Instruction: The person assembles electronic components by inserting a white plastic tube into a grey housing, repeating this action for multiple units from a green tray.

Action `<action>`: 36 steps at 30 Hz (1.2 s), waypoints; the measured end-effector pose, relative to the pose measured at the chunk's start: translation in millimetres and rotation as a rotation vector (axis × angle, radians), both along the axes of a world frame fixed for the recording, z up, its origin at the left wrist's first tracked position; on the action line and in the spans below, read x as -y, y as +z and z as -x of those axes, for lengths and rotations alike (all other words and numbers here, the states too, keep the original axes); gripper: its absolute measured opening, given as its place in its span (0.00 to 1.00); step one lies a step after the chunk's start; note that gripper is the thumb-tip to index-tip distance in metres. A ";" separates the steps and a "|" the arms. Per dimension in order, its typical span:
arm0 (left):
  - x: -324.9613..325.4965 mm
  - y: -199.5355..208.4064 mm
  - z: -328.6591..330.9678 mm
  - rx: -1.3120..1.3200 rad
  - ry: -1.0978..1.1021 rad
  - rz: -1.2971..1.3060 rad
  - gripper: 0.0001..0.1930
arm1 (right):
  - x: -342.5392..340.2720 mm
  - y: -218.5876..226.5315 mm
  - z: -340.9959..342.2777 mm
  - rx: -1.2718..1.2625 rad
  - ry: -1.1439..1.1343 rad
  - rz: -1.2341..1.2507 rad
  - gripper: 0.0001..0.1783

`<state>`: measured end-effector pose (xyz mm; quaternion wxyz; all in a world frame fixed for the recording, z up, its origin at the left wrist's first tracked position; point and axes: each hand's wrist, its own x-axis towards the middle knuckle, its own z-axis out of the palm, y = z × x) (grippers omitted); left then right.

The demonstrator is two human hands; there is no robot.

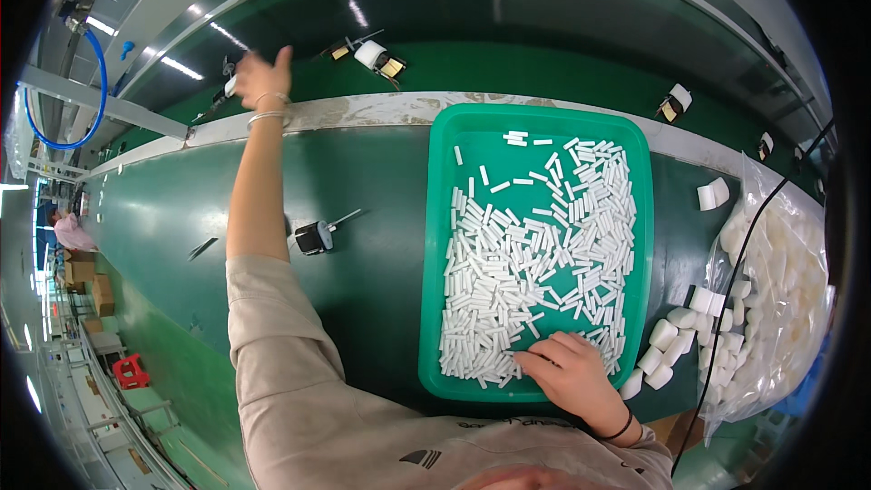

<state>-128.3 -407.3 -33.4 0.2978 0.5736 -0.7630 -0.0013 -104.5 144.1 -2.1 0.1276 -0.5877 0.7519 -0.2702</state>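
My left hand (265,80) is reached out over the green belt (544,68), blurred, with the thumb spread clear of the fingers; it appears open. A unit (230,86) lies right beside its fingertips; I cannot tell whether they touch. My right hand (567,372) is down at the near edge of the green tray (472,122), fingers curled over the white sticks (490,281); I cannot tell whether it grips one. The sticks lie loose inside the tray, heaped most thickly toward me and at the right, sparse at the far end. On the bench (381,181), left of the tray, rests a black-and-white assembly (311,238) with a rod pointing away. White blocks (663,335) lie right of the tray, beside a clear bag (780,281).
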 end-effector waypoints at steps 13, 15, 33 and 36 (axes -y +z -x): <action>-116.8 47.7 29.5 0.099 -0.490 0.143 0.21 | -9.5 9.2 5.0 0.279 -0.244 0.275 0.12; -157.4 58.5 10.5 0.052 -0.644 0.196 0.20 | -13.2 7.3 3.8 0.359 -0.319 0.311 0.11; -394.8 52.5 -118.1 -0.248 -1.148 0.050 0.20 | -27.9 11.4 -1.0 0.961 -0.572 0.578 0.07; -396.6 53.8 -119.7 -0.245 -1.165 0.071 0.20 | -27.3 9.7 0.2 0.981 -0.568 0.553 0.07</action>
